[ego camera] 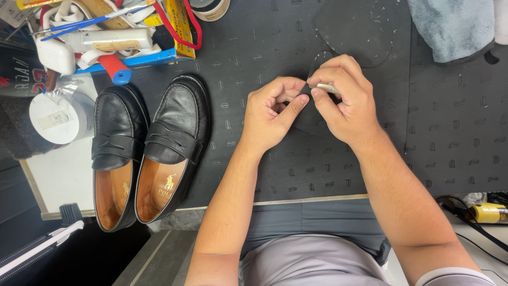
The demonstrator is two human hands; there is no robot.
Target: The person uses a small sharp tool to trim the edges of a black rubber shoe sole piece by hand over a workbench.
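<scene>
My left hand [272,112] pinches the edge of a thin black rubber sole piece [313,123] that lies on a large black patterned rubber sheet [317,164]. My right hand [344,98] grips a small silvery tool [328,88] against the same piece, fingertips meeting those of the left hand. Most of the piece is hidden under both hands. A second cut-out sole shape [353,32] lies just beyond them on the sheet.
A pair of black leather loafers [148,148] with tan linings stands at the left. A blue tray [132,59] of tools and glue sits at top left, a white tub [55,117] beside it. A grey-blue cloth [455,26] lies at top right. A yellow tool [489,213] rests at right.
</scene>
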